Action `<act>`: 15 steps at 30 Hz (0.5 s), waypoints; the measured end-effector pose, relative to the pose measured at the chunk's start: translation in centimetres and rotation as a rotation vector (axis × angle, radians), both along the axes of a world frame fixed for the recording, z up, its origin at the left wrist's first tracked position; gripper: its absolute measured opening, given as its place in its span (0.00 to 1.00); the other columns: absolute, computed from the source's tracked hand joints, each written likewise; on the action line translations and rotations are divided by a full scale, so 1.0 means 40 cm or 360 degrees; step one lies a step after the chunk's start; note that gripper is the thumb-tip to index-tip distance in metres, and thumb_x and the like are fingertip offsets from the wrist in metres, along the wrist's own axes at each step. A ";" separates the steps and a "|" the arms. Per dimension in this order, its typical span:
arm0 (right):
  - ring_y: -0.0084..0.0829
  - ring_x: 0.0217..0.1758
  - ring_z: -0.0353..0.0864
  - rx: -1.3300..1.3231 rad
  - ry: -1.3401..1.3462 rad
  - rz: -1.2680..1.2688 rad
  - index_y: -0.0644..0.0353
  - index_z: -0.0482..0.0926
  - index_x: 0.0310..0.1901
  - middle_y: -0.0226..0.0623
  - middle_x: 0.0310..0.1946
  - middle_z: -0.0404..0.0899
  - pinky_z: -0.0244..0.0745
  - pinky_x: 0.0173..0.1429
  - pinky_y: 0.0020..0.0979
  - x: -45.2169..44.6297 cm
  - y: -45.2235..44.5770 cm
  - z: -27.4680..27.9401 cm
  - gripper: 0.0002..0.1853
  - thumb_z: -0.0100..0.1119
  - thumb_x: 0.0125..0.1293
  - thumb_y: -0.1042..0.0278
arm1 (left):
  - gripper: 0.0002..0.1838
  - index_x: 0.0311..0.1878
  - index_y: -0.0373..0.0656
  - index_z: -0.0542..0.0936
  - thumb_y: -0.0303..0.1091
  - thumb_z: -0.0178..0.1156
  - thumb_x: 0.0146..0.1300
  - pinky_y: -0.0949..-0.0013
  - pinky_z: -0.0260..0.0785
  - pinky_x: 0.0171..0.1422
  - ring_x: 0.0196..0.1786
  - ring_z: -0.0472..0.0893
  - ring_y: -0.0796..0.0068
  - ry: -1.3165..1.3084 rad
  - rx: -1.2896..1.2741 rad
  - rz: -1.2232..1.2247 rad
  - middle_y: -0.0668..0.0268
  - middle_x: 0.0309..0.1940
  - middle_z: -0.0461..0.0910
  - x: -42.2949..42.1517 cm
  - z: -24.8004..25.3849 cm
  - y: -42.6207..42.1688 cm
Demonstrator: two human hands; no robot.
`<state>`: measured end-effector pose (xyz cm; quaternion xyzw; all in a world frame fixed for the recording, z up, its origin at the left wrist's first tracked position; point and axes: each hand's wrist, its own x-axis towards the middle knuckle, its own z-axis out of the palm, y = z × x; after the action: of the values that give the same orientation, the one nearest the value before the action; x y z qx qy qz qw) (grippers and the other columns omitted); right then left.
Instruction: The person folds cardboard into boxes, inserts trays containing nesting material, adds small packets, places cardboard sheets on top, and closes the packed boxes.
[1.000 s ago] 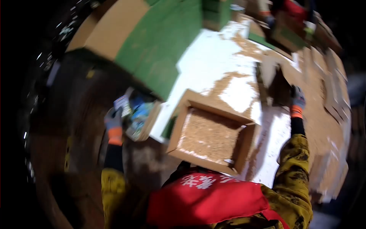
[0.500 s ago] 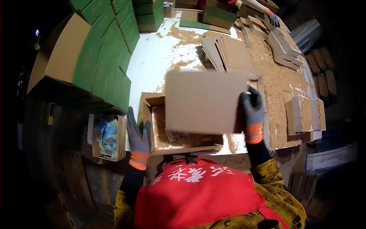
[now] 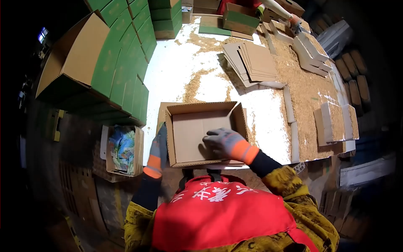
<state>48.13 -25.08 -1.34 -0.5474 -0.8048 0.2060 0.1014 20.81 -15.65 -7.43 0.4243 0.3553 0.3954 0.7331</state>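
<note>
An open cardboard box (image 3: 201, 108) stands at the table's near edge in front of me. A flat cardboard sheet (image 3: 187, 134) lies inside it, hiding whatever is below. Along the outside of the box's left wall rests my left hand (image 3: 158, 145), gloved, with its fingers stretched out flat. My right hand (image 3: 224, 142), in a grey and orange glove, reaches into the box over the sheet. Its fingers are loosely bent and apart, with nothing held. Beyond the box lies a fanned pile of cardboard sheets (image 3: 261, 63).
Green boxes (image 3: 121, 63) are stacked at the left, with a container of blue-green packets (image 3: 123, 149) below. Sawdust-like material (image 3: 300, 94) covers the table's right side, among white-edged blocks (image 3: 333, 124). A co-worker's gloved hand (image 3: 295, 24) is at the far right.
The cardboard sheet has gone from my right hand down into the box, covering its contents. My right hand has moved left into the box and let go. My left hand stays at the left wall.
</note>
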 end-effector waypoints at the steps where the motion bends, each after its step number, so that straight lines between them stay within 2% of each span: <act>1: 0.42 0.60 0.70 0.0049 0.0427 -0.0227 0.49 0.74 0.57 0.36 0.58 0.72 0.67 0.64 0.38 0.021 -0.013 0.038 0.25 0.59 0.55 0.72 | 0.25 0.68 0.35 0.60 0.37 0.45 0.73 0.69 0.62 0.67 0.63 0.69 0.70 0.0051 0.0103 -0.0093 0.56 0.62 0.68 0.004 0.042 -0.003; 2: 0.44 0.59 0.71 0.0424 0.0582 -0.0410 0.53 0.75 0.55 0.38 0.57 0.73 0.67 0.64 0.37 0.058 -0.023 0.059 0.23 0.56 0.55 0.78 | 0.24 0.68 0.36 0.61 0.37 0.45 0.73 0.69 0.63 0.66 0.63 0.69 0.71 0.0103 0.0204 -0.0180 0.56 0.62 0.68 0.008 0.058 -0.004; 3: 0.39 0.61 0.71 0.0429 0.0943 -0.0636 0.56 0.76 0.55 0.39 0.56 0.74 0.68 0.64 0.35 0.102 -0.038 0.089 0.23 0.53 0.56 0.81 | 0.22 0.67 0.38 0.63 0.34 0.44 0.73 0.67 0.63 0.66 0.62 0.70 0.70 0.0758 0.0912 -0.0210 0.58 0.60 0.70 -0.020 0.028 0.004; 4: 0.35 0.65 0.67 0.0112 0.1344 -0.1020 0.59 0.69 0.62 0.41 0.59 0.71 0.67 0.65 0.33 0.175 -0.053 0.032 0.27 0.53 0.59 0.80 | 0.22 0.67 0.38 0.64 0.34 0.47 0.72 0.67 0.63 0.66 0.61 0.71 0.70 0.0494 0.0602 -0.0208 0.58 0.59 0.71 -0.026 -0.056 0.010; 6: 0.37 0.68 0.64 -0.0240 0.2011 -0.1143 0.62 0.59 0.68 0.46 0.63 0.67 0.64 0.67 0.34 0.208 -0.048 -0.031 0.33 0.58 0.61 0.72 | 0.24 0.65 0.37 0.65 0.35 0.53 0.69 0.67 0.64 0.64 0.59 0.72 0.70 -0.0026 -0.0017 -0.0198 0.58 0.58 0.72 -0.018 -0.246 0.014; 8: 0.42 0.69 0.62 -0.0614 0.1508 -0.1200 0.66 0.51 0.70 0.52 0.65 0.63 0.62 0.68 0.34 0.200 -0.043 -0.181 0.45 0.67 0.57 0.57 | 0.37 0.61 0.34 0.67 0.46 0.69 0.55 0.67 0.67 0.60 0.55 0.74 0.70 0.1267 0.0363 -0.0041 0.59 0.56 0.73 0.039 -0.304 -0.005; 9: 0.43 0.69 0.62 -0.0662 0.1185 -0.1229 0.68 0.53 0.69 0.55 0.64 0.63 0.60 0.68 0.34 0.155 -0.039 -0.220 0.53 0.71 0.49 0.46 | 0.38 0.62 0.34 0.66 0.44 0.70 0.54 0.66 0.67 0.59 0.55 0.74 0.70 0.1221 0.0303 -0.0156 0.59 0.56 0.73 0.060 -0.257 -0.005; 10: 0.41 0.65 0.67 -0.0530 0.0995 -0.1301 0.72 0.57 0.66 0.54 0.60 0.68 0.63 0.66 0.34 0.130 -0.035 -0.278 0.53 0.73 0.46 0.44 | 0.38 0.62 0.33 0.64 0.42 0.71 0.54 0.66 0.68 0.59 0.54 0.75 0.69 0.1177 0.0247 -0.0274 0.59 0.56 0.73 0.080 -0.190 -0.006; 12: 0.38 0.59 0.72 -0.0536 0.1131 -0.1314 0.72 0.63 0.62 0.53 0.55 0.73 0.67 0.62 0.35 0.127 -0.033 -0.245 0.49 0.74 0.46 0.45 | 0.41 0.64 0.33 0.62 0.39 0.72 0.52 0.66 0.69 0.59 0.54 0.75 0.68 0.0792 0.0159 -0.0194 0.58 0.56 0.73 0.096 -0.127 -0.033; 13: 0.35 0.54 0.74 -0.0512 0.1159 -0.1287 0.71 0.66 0.59 0.49 0.51 0.75 0.69 0.58 0.33 0.134 -0.039 -0.237 0.44 0.72 0.49 0.47 | 0.42 0.65 0.32 0.61 0.38 0.73 0.51 0.66 0.69 0.59 0.54 0.75 0.68 0.0599 0.0126 -0.0157 0.57 0.56 0.73 0.104 -0.112 -0.048; 15: 0.29 0.44 0.76 -0.0468 0.1227 -0.1201 0.70 0.71 0.54 0.41 0.42 0.79 0.72 0.50 0.30 0.158 -0.064 -0.224 0.32 0.69 0.55 0.53 | 0.44 0.66 0.33 0.60 0.36 0.74 0.49 0.67 0.69 0.59 0.55 0.75 0.68 0.0706 0.0096 -0.0030 0.57 0.56 0.73 0.121 -0.092 -0.077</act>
<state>54.44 -27.63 -10.32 -0.6909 -0.4205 0.4508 0.3776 25.63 -18.74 -11.13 0.5259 0.4919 0.2960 0.6275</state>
